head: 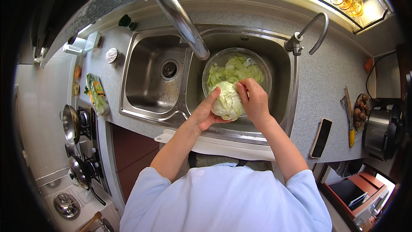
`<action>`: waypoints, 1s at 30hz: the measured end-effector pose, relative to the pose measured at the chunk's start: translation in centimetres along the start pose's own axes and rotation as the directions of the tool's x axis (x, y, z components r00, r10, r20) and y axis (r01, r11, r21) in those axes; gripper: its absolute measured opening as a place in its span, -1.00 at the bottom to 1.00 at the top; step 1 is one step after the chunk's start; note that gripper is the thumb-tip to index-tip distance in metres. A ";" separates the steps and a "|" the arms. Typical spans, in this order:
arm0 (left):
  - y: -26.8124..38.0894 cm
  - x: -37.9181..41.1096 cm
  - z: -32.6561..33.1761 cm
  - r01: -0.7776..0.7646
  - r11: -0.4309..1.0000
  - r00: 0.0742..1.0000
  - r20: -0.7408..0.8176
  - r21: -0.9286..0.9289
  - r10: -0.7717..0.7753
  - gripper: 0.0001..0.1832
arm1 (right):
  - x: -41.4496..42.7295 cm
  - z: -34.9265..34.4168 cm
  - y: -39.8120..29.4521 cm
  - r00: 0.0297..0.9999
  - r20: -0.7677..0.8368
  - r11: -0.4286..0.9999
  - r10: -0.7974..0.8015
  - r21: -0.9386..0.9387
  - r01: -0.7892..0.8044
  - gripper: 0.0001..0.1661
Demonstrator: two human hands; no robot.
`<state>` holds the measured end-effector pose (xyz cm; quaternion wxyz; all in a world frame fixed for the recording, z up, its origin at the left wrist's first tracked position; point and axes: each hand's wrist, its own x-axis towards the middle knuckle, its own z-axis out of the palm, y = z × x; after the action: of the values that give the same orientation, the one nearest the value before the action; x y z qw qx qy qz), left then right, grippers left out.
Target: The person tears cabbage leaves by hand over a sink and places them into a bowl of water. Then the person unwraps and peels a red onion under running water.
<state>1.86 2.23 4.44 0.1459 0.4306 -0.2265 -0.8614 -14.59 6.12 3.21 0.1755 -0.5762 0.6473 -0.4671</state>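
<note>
A pale green head of cabbage [227,101] rests in my left hand [206,109], its cut stem end towards me. On its right side, the thumb and fingers of my right hand [256,100] pinch at the outer leaves. Under and beyond the head stands a clear round bowl [269,71] in the right basin [278,103] of a steel double sink. Torn green leaf pieces [239,69] fill much of the bowl. My hands hide the bowl's near part.
A chrome faucet spout [190,29] hangs over the sink's middle, beside the left basin [151,80]. A second, curved tap [297,40] stands at the right. Counter items include a smartphone [321,138], a yellow-handled tool [350,119] and bagged greens [97,95]. Pans [71,124] stand on the left stove.
</note>
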 end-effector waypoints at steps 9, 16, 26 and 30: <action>-0.4 -0.2 -1.3 -0.089 0.996 0.993 0.078 0.020 0.087 -0.17 | 1.3 0.9 5.1 0.867 0.328 0.903 0.376 0.082 -0.423 -0.82; 0.0 0.1 -1.9 -0.133 0.967 0.989 -0.028 0.215 0.142 -0.06 | 1.1 -1.0 1.7 0.974 0.224 0.994 -0.010 0.105 -0.014 -0.62; 0.1 0.0 -1.4 -0.076 0.975 0.997 0.048 0.210 0.067 0.00 | 0.7 -1.9 0.6 0.956 0.171 0.970 -0.240 0.084 0.229 -0.81; 0.0 -0.2 -1.1 -0.066 0.980 0.997 0.052 0.186 0.057 -0.03 | 0.4 -1.6 0.0 0.946 0.118 0.948 -0.300 -0.073 0.310 -0.84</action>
<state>2.86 2.04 3.96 0.1259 0.4152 -0.3230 -0.8411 -15.98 6.41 4.15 0.1089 -0.7008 0.5605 -0.4277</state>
